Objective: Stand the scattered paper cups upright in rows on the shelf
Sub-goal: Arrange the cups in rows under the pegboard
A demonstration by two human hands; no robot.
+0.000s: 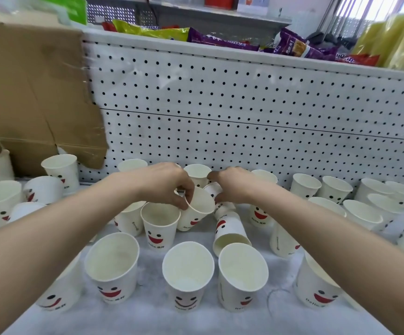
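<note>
Paper cup point(196, 210), tilted, on the shelf point(152, 320) toward its back edge.
Your left grip point(169, 183) pinches its rim, mouth leaning right and toward you; your right grip point(232, 186), just beside, curls round a second toppled cup point(213, 189).

Paper cups point(188, 269): white, printed with black eyes, a red smiling mouth and "Hello" lettering. Most stand upright, mouths up, across the lower half of the frame on the shelf point(147, 320). At centre, one fallen cup point(231, 234) lies on its side, mouth toward the camera. Above it, the left hand point(167, 182) pinches a tilted cup point(197, 210) at the rim, and the right hand point(232, 184) grips a second tilted cup point(213, 189).
</note>
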